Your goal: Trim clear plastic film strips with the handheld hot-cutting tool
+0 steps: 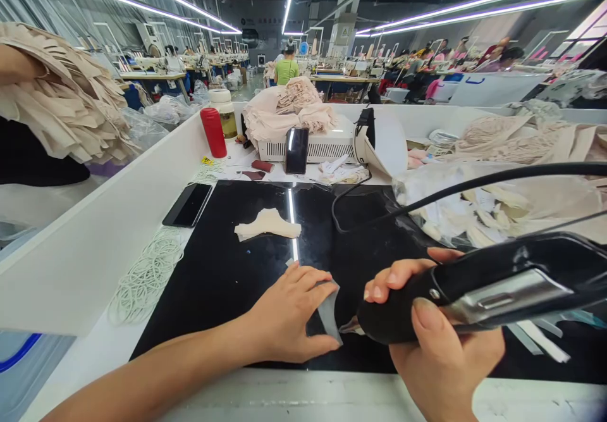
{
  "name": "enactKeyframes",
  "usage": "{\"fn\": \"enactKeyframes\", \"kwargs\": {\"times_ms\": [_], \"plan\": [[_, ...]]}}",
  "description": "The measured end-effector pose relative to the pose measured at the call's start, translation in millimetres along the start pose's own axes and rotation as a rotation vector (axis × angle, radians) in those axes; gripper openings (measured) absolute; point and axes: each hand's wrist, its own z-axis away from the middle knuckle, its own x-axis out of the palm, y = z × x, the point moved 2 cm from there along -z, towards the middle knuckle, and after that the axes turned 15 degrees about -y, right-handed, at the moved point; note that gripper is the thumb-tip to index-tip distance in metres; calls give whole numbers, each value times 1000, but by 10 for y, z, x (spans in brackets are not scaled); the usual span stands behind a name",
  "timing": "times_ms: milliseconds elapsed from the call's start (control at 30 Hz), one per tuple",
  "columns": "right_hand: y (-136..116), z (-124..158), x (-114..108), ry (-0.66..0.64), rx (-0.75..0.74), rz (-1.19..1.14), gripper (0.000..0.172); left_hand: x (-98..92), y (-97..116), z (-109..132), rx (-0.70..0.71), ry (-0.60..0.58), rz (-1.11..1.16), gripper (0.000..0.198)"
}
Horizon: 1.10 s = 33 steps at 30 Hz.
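Gripping a smooth black tool [502,267] at lower right in the right hand [443,346], closed around it; pressing a thin grey piece [329,311] at lower centre with the left hand [294,311], spread flat rather than clenched. Apparently partway through work on that piece, with a metal tip [351,327] just beside its curved edge and narrow pale strips [544,341] at lower right; impossible to judge the remainder. Bordered at left by tangled, stringy pale cord [145,283]. Leaving untouched, on the glossy black surface [199,283] at centre, a matte, layered-looking cream stack [268,224]; backed at upper centre by crumpled beige fabric [294,109]
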Motion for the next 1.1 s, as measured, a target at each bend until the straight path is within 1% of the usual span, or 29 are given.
{"fn": "enactKeyframes", "kwargs": {"times_ms": [200, 333, 400, 467, 533, 600, 733, 867, 967, 1100], "plan": [[3, 61, 0, -2, 2, 16, 38, -36, -2, 35, 22, -34, 14, 72], [16, 109, 23, -3, 7, 9, 37, -123, -14, 61, 47, -79, 36, 74], [2, 118, 33, -12, -1, 1, 37, -175, -11, 89, 42, -74, 25, 74], [-26, 107, 36, -14, -17, -1, 38, -207, 8, 133, 18, -64, -6, 68], [-53, 79, 31, 4, -29, 0, 38, -198, 51, 187, -12, -62, -43, 60], [-63, 46, 21, 32, -31, -2, 37, -140, 112, 238, -48, -54, -67, 56], [-42, 16, 6, 36, -27, -10, 36, 87, 229, 285, -148, -30, -125, 59], [-23, 27, -3, 26, -12, -17, 37, 292, 274, 270, -184, 42, -188, 56], [-18, 26, 9, 25, -11, -35, 38, 364, 269, 256, -193, 62, -216, 56], [1, 19, 35, 12, -10, -48, 41, 376, 263, 253, -212, 59, -207, 57]]}}
